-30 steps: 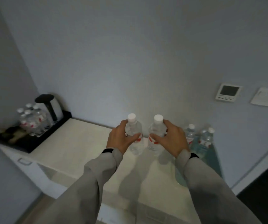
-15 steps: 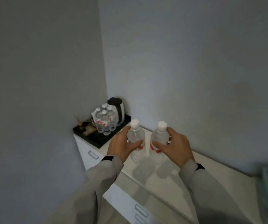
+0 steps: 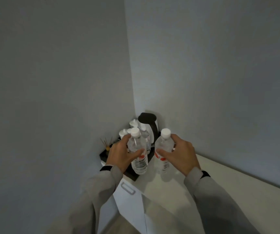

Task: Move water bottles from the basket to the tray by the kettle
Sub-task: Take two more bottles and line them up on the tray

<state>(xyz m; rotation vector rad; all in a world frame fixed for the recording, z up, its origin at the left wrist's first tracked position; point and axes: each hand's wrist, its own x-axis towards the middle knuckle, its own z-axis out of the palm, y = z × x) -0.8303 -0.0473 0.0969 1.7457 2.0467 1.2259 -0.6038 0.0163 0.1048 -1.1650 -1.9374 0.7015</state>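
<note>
Two clear ribbed plastic bottles, white-capped and red-labelled, are held upright: left bottle (image 3: pixel 138 154) wrapped by the left hand (image 3: pixel 121 153) over the black tray (image 3: pixel 132 173), right bottle (image 3: pixel 163 152) wrapped by the right hand (image 3: pixel 180 153) above the white surface (image 3: pixel 203 186). Fingers are closed round each. Kettle (image 3: pixel 150 127) and tray appear much nearer than half a second earlier.

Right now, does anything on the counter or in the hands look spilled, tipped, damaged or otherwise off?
Nothing stands out. The left hand and right hand each hold a capped bottle upright: the left bottle and the right bottle. The bottles already on the black tray stand upright beside the kettle. No spill shows on the counter.
</note>
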